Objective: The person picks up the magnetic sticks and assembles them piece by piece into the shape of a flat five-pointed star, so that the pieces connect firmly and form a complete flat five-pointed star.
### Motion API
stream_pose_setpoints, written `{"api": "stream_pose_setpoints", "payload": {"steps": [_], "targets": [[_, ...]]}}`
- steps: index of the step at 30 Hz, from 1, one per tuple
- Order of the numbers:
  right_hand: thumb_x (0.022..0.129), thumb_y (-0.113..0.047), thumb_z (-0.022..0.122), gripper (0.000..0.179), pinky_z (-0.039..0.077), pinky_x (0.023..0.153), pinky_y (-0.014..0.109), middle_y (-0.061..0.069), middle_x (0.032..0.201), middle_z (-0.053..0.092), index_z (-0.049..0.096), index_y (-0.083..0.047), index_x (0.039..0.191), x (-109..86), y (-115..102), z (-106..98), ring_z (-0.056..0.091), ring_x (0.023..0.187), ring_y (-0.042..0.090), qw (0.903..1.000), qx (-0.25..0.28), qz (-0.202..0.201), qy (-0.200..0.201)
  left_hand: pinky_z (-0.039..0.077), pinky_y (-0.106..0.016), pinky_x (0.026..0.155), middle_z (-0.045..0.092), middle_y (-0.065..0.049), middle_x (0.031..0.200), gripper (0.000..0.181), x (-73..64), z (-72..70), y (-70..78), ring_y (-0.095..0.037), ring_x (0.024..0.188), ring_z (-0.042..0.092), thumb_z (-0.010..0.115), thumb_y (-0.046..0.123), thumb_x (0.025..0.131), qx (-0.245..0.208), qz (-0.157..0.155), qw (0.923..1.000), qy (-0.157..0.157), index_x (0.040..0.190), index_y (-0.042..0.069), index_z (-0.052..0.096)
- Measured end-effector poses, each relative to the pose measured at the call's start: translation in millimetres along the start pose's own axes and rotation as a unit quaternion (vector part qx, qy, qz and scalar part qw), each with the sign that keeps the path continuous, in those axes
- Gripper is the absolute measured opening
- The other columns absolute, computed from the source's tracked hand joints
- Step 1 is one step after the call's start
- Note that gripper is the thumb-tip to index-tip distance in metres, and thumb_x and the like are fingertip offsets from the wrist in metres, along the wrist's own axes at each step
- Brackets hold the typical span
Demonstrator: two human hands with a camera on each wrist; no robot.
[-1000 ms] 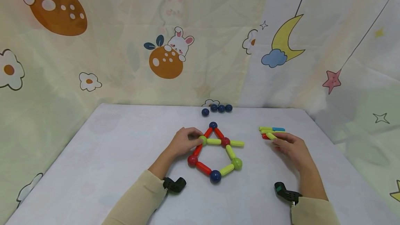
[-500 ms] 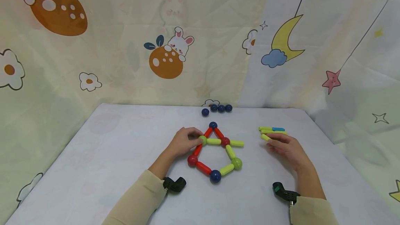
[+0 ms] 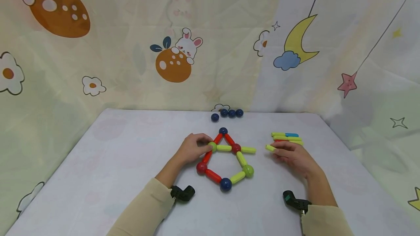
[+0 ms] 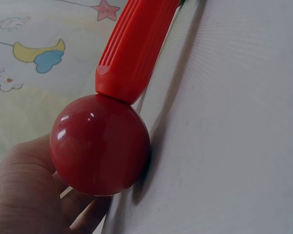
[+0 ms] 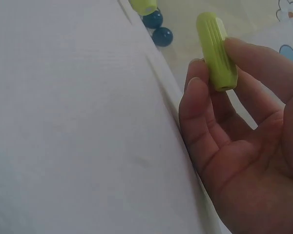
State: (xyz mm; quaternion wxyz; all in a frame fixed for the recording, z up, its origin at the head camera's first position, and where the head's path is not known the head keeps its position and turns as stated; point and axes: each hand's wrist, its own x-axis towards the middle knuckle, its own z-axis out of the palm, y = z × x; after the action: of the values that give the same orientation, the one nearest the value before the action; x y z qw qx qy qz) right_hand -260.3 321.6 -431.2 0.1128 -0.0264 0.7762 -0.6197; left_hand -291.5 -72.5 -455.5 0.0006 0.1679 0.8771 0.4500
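Note:
On the white table lies a flat frame of magnetic sticks and balls, with a dark blue ball at its top and another blue ball at its near end. My left hand holds the green ball on the frame's left side. A red ball and red stick fill the left wrist view, partly covering that hand. To the right, my right hand pinches a loose yellow-green stick between thumb and fingers. A yellow-green stick juts rightward from the frame's right red ball.
Several dark blue balls sit along the table's back edge. Beyond the right hand lies a small pile of sticks, including a blue stick and a yellow-green stick. A printed cloth hangs behind the table.
My right hand has drawn the yellow-green stick left and slightly nearer, away from the pile, uncovering more of the sticks there. My left hand stays on the green ball.

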Motion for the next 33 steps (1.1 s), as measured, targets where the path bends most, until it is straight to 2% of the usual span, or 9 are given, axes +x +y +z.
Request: {"api": "stream_pose_setpoints", "payload": {"steps": [7,17,24,33], "targets": [[0.098,-0.017,0.071,0.029,0.059,0.085,0.026,-0.007,0.11,0.068,0.07,-0.005,0.124,-0.4,-2,3,0.068,0.095,0.013,0.9999,0.004,0.004,-0.013,0.03,-0.054,0.122,0.075,0.004,0.109,0.022,-0.1,0.2,0.9,-0.019,0.11,0.064,0.075,0.027,0.093,-0.002,-0.004,1.0,0.0,0.114,0.02,0.077],[0.096,-0.021,0.073,0.036,0.059,0.085,0.026,0.0,0.112,0.066,0.069,-0.002,0.126,4.5,-2,11,0.067,0.095,0.014,0.9988,-0.043,0.021,-0.009,0.032,-0.053,0.12,0.075,0.004,0.109,0.022,-0.1,0.0,0.6,-0.019,0.11,0.063,0.074,0.026,0.093,-0.002,-0.005,1.0,-0.001,0.114,0.02,0.077],[0.096,-0.021,0.072,0.039,0.058,0.085,0.027,0.005,0.112,0.066,0.066,0.001,0.128,5.1,-3,13,0.065,0.097,0.02,0.9964,-0.074,0.018,-0.037,0.029,-0.055,0.123,0.074,0.005,0.109,0.022,0.0,-0.1,-1.1,-0.019,0.11,0.063,0.074,0.027,0.094,0.001,0.0,1.0,0.0,0.114,0.021,0.077],[0.095,-0.022,0.075,0.039,0.059,0.083,0.028,0.008,0.115,0.07,0.067,0.0,0.125,6.7,-4,20,0.065,0.097,0.025,0.9935,-0.082,0.023,-0.075,0.025,-0.057,0.125,0.074,0.004,0.109,0.022,-0.4,0.3,-0.1,-0.019,0.111,0.063,0.074,0.027,0.094,0.004,-0.005,1.0,0.001,0.115,0.021,0.076]]}}
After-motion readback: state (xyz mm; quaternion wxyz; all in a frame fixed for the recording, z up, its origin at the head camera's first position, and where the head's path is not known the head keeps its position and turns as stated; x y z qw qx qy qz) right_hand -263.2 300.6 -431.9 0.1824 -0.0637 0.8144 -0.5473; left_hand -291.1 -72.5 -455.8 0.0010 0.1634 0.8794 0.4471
